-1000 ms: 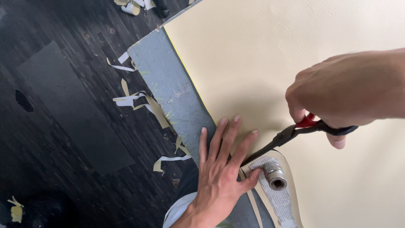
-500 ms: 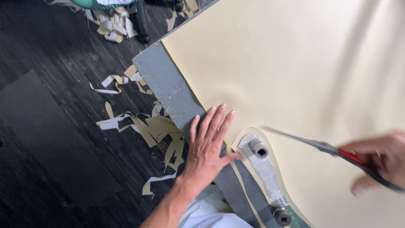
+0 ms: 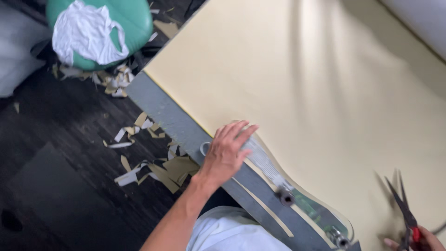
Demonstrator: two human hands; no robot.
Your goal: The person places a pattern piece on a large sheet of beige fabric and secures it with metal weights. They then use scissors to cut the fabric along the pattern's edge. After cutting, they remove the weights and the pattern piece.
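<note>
Cream sheet [image 3: 325,107]: spread wide across the grey table edge [image 3: 158,107], filling most of the view.
Floor [image 3: 51,186]: dark boards, littered with paper offcuts [image 3: 158,167].
Green stool [image 3: 134,23]: top left, white cloth [image 3: 86,32] draped over it.
Clear curved template [image 3: 297,195]: lying along the sheet's near border, two metal weights on it.
Left hand [image 3: 225,155]: flat, fingers spread, pressing the template's upper end.
Right hand [image 3: 420,241]: bottom corner, wrapped round red-handled scissors [image 3: 404,214], blades parted, points up, well apart from the template.
</note>
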